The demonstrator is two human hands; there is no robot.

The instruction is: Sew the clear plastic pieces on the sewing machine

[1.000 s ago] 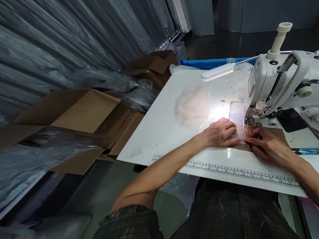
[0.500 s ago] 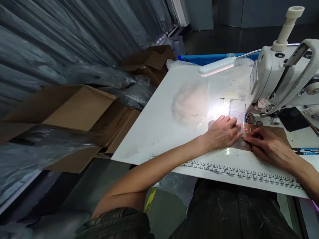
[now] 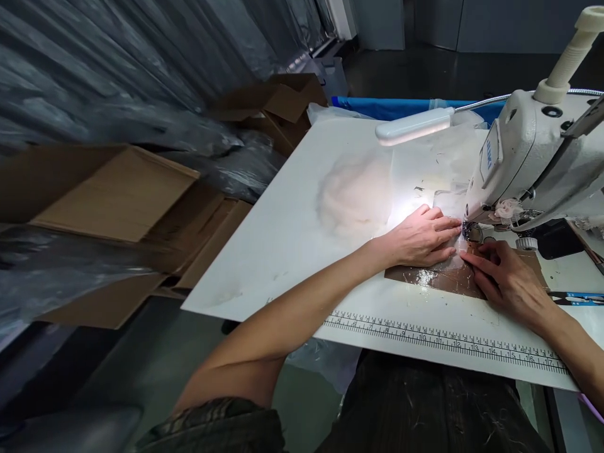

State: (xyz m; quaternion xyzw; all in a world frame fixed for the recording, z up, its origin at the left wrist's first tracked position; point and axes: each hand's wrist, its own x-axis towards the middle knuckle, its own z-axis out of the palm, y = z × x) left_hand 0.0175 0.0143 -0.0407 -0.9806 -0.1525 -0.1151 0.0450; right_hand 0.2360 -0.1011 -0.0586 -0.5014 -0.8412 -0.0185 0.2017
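Observation:
Beneath the needle area of a white sewing machine lies a small piece of sheer white fabric. My left hand rests flat on it, fingers stretched toward the presser foot. On the near side, my right hand pinches the fabric's edge between thumb and index finger, with its other fingers curled. Both hands are over a shiny brown sheet on the white table. My left hand covers much of the fabric, so the seam cannot be made out.
A white lamp lights the sewing spot. Blue-handled snips lie right of my right hand. A pale fluffy heap sits on the table. A ruler strip runs along the front edge; open cardboard boxes stand left.
My left hand has flattened, its bent fingers now extended closer to the needle. More of the brown sheet shows below it. The right hand keeps its pinch; the view has shifted slightly.

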